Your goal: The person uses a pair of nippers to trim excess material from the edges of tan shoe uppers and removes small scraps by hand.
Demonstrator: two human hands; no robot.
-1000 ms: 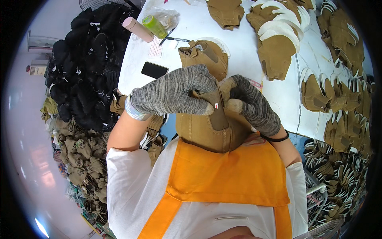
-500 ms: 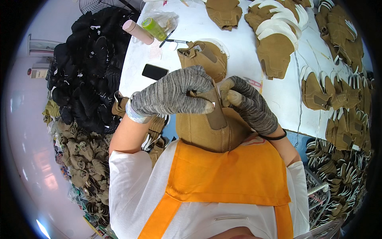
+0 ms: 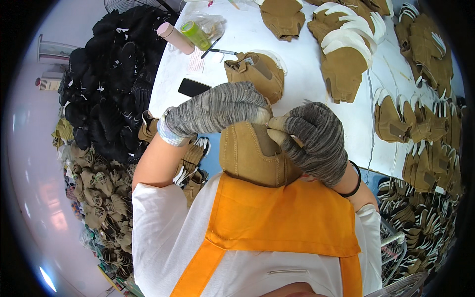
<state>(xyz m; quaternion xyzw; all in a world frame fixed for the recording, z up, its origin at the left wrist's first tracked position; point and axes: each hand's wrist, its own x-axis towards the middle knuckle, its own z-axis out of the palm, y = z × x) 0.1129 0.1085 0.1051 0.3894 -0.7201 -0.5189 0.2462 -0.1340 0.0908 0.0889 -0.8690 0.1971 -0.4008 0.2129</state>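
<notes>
A brown shoe upper (image 3: 245,156) with stitched seams and a darker side panel is held up against my orange apron. My left hand (image 3: 217,109), in a grey knitted glove, is closed on its top edge. From the other side, my gloved right hand (image 3: 316,138) has thumb and fingers pinched together at the same edge, touching the left fingertips. A small grey tip shows above the right knuckles; whether that hand holds it I cannot make out. Just beyond the hands another brown shoe upper (image 3: 267,81) with a white edge lies on the white table (image 3: 297,59).
A phone (image 3: 194,87), a pink tumbler (image 3: 175,38), a green bottle (image 3: 195,34) and a pen (image 3: 222,51) lie on the table's left. Brown uppers (image 3: 344,74) are stacked at the right. Black uppers (image 3: 106,94) pile up left of the table.
My right hand has moved left and turned, its fingers now meeting the left hand's at the upper's edge. The left fingertips have shifted slightly up and right, covering more of the edge.
</notes>
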